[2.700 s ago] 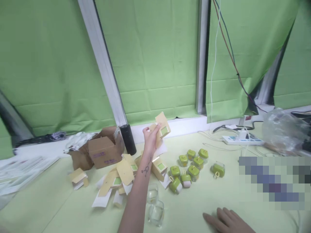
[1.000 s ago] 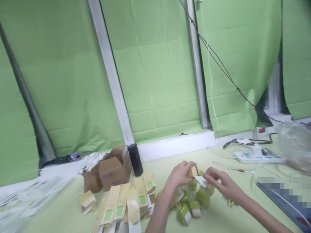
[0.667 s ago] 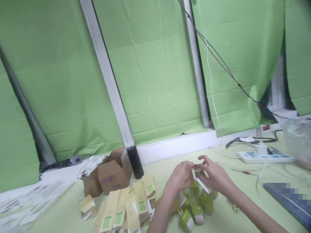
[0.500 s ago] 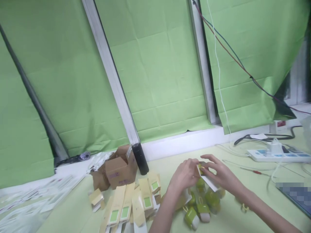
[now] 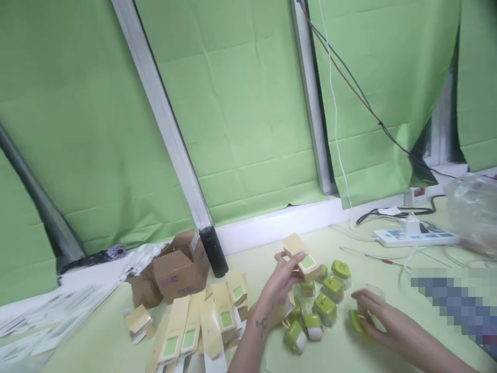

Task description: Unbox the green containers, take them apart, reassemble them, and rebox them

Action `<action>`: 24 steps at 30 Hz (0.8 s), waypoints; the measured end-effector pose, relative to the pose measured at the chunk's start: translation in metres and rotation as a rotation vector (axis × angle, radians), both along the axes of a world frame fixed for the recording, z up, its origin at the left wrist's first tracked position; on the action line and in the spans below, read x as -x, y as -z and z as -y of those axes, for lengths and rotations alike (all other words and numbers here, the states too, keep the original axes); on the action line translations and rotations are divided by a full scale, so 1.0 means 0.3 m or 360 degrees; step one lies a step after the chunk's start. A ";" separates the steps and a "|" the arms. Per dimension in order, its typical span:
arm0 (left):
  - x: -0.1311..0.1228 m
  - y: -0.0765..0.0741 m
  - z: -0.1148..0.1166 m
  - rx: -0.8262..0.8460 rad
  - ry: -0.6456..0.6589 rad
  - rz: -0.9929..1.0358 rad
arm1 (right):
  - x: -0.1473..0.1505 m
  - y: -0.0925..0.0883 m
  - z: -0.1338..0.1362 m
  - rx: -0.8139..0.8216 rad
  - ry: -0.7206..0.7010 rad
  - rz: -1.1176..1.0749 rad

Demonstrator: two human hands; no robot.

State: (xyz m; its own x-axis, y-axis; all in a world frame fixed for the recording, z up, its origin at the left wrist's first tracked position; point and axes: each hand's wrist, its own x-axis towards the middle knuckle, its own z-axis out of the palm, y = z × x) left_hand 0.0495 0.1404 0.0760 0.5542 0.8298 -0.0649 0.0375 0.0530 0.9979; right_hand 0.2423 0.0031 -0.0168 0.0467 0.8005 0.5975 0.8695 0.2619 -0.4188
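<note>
My left hand is closed around a small beige cardboard box with a green patch on its front and a raised end flap. Over on the right, my right hand, a little blurred, has its thumb and fingers around a small green case low over the table. Between the two hands lie several more green-and-white cases with small loops, bunched together. Left of my left forearm, flat beige boxes with green patches overlap in a pile.
An open brown carton stands at the back left beside a black cylinder. A small box lies in front of it. A white power strip, cables and a clear plastic bag occupy the back right.
My right hand has left the box and moved right and down to a green case. My left hand now holds the box alone, its green patch showing. The view has shifted rightward.
</note>
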 end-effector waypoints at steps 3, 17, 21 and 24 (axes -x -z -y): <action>-0.042 -0.017 0.062 0.0177 0.0014 0.0083 | 0.003 -0.038 -0.025 -0.0265 0.0037 0.0289; 0.079 -0.040 0.081 0.0570 -0.0001 0.0468 | 0.063 -0.201 -0.182 -0.0654 -0.0541 0.0744; 0.118 -0.079 0.053 0.0608 0.0026 0.0491 | 0.105 -0.225 -0.208 -0.0636 -0.0509 0.0836; 0.138 -0.100 0.048 0.0569 0.0018 0.0424 | 0.159 -0.294 -0.220 -0.0591 -0.0564 0.0883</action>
State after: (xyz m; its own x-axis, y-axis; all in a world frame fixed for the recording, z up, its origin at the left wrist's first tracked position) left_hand 0.0080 0.1260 0.1061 0.5994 0.7749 -0.2004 -0.2158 0.3975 0.8919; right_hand 0.1946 0.0690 0.0715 -0.5622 0.4533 0.6917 0.7646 0.6035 0.2260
